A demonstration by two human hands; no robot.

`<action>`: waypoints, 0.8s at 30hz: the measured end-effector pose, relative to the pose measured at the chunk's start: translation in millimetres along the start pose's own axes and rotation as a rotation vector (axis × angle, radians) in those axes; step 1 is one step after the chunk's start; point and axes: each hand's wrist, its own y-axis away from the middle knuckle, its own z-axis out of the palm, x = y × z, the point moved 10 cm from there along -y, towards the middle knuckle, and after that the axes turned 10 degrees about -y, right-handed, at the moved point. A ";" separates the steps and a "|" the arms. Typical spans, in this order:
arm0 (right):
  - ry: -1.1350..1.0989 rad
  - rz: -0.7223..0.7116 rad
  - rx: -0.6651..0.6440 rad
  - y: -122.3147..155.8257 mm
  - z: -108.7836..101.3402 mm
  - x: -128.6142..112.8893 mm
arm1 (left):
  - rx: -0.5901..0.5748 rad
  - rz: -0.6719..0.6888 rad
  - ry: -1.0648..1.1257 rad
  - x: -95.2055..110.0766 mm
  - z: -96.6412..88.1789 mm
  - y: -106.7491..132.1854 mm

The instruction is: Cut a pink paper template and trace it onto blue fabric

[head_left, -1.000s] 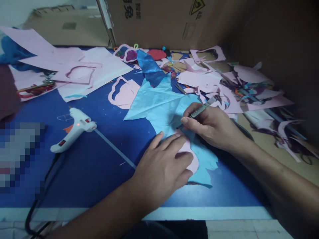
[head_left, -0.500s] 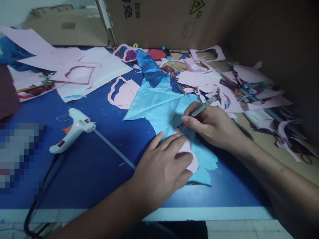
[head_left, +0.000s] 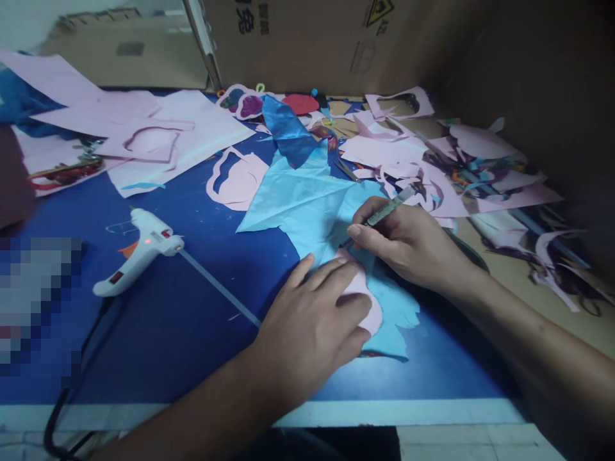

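Observation:
My left hand (head_left: pixel 319 320) lies flat with its fingers spread, pressing a pink paper cutout (head_left: pixel 373 314) down on light blue cloth (head_left: pixel 307 205). Part of the cutout is hidden beneath the fingers. A pen (head_left: pixel 389 208) is pinched in my right hand (head_left: pixel 408 243), its tip down at the cutout's upper edge. The cloth has a ragged outline and stretches from the table's middle toward its front edge. A darker blue piece of cloth (head_left: pixel 291 131) overlaps its far end.
On the left rests a white glue gun (head_left: pixel 154 243) with a glowing light and a long glue stick. Pink paper sheets (head_left: pixel 192 128) lie at the back left. Pink scraps (head_left: pixel 398 150) are heaped at the back right, before a cardboard box (head_left: pixel 307 51). Scissors (head_left: pixel 346 169) lie beyond the cloth.
The pen tip and my right hand have shifted very slightly left along the cutout's upper edge. My left hand stays in place on the cutout.

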 end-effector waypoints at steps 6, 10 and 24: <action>-0.012 0.000 0.025 0.4 -2.2 -2.0 | -0.003 0.000 0.002 0.4 0.5 -0.4; -0.022 -0.002 -0.007 0.2 2.5 -3.6 | -0.012 -0.004 0.012 0.6 0.8 0.2; 0.023 -0.005 -0.002 0.7 -0.8 -3.2 | -0.010 -0.007 -0.005 0.4 -0.3 -1.2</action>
